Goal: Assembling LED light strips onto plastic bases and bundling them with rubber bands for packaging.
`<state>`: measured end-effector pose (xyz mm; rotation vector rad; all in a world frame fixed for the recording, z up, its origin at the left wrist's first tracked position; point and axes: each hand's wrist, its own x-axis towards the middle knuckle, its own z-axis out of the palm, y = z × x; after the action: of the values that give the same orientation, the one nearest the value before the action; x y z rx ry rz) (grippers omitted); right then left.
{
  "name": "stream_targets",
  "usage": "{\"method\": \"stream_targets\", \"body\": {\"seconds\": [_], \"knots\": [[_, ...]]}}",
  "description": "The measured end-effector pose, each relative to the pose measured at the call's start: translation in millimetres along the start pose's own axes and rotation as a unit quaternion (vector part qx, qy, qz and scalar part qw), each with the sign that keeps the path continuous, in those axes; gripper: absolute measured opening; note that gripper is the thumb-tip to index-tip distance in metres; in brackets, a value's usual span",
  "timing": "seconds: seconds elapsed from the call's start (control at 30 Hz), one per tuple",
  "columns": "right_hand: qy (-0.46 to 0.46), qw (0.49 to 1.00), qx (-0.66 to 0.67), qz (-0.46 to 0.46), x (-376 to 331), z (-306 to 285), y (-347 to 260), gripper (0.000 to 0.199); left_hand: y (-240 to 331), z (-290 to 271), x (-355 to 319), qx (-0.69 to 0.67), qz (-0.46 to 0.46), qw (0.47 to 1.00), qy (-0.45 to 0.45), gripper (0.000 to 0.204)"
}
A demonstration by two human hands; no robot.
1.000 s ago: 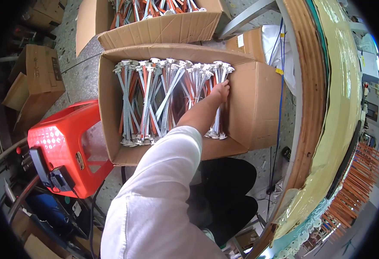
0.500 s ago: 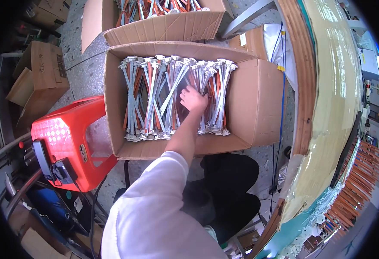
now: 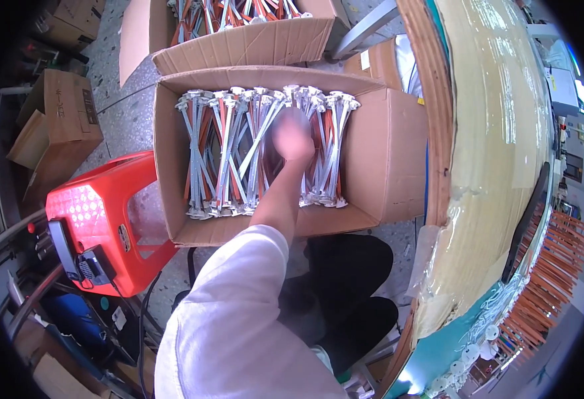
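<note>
My left hand (image 3: 292, 136) reaches into an open cardboard box (image 3: 408, 156) over bundles of slim grey-white and orange strips (image 3: 229, 149) with white plastic end pieces. The strips stand side by side in leaning, crossing bunches between the box's far and near walls. Motion smears my fingers, so whether they grip a strip cannot be made out. The hand is over the right-middle bunches, close to their far ends. My right hand is outside the picture.
Beyond this box stands another cardboard box (image 3: 245, 46) with similar strips. A red plastic stool (image 3: 89, 206) carrying a black telephone-like device (image 3: 79, 256) is at the left. A wood-edged worktable (image 3: 498, 133) rises close on the right, with more orange strips (image 3: 551, 279) past it.
My left hand has moved slightly farther toward the strips' far ends and is now blurred. The whole view has shifted a little, with the worktable filling more of the right side.
</note>
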<state>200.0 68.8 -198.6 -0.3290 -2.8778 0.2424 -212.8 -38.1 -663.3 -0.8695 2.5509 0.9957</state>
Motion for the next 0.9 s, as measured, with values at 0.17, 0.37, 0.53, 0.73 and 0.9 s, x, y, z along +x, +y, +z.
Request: {"method": "stream_targets", "body": {"seconds": [0.17,0.37,0.53,0.73,0.9], "knots": [[0.018,0.991,-0.016,0.13,5,0,-29,0.026,-17,-12,-28,0.016,0.034,0.999,0.006,0.062],[0.035,0.986,-0.064,0.148,2,5,-24,0.048,-50,4,-54,-0.01,0.009,0.998,-0.054,0.079],[0.068,0.978,-0.105,0.165,13,12,-42,0.052,-44,-46,-42,0.003,0.224,0.969,0.108,0.073],[0.057,0.975,-0.092,0.192,18,11,-47,0.051,-84,-93,-9,0.166,0.158,0.966,0.124,0.059],[0.09,0.977,-0.082,0.175,16,15,-43,0.048,-82,-96,-29,0.221,0.063,0.972,-0.055,0.059]]}}
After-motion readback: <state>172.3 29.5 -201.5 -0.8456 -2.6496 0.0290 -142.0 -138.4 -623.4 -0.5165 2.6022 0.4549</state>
